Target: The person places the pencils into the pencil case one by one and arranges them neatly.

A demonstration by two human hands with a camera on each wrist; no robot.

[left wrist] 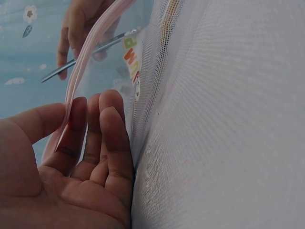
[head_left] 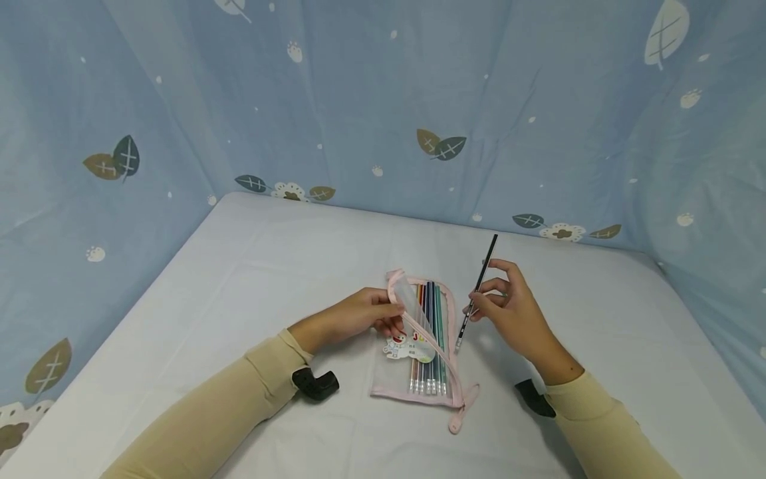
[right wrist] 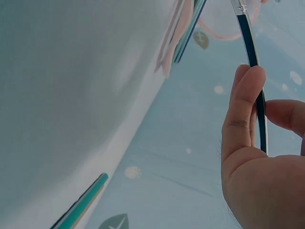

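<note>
A clear mesh zip pouch [head_left: 390, 380] with pink edging lies on the white table, its top edge lifted. My left hand [head_left: 366, 309] pinches that pink edge between thumb and index finger; in the left wrist view the other fingers of the left hand [left wrist: 90, 162] lie against the mesh. Several coloured pencils [head_left: 431, 313] with eraser ends toward me lie in the pouch, behind a cartoon label [head_left: 407, 347]. To the right of the pouch, my right hand [head_left: 516, 316] pinches a dark pencil [head_left: 482, 274], tilted, eraser end down. The same pencil [right wrist: 249, 40] shows in the right wrist view.
A pink zip pull [head_left: 457, 422] hangs off the pouch's near right corner. Teal, dark and tan sticks [right wrist: 83, 202] show at lower left in the right wrist view. Blue leaf-patterned cloth [head_left: 371, 100] walls the table's back and sides. Each wrist wears a black device [head_left: 315, 384].
</note>
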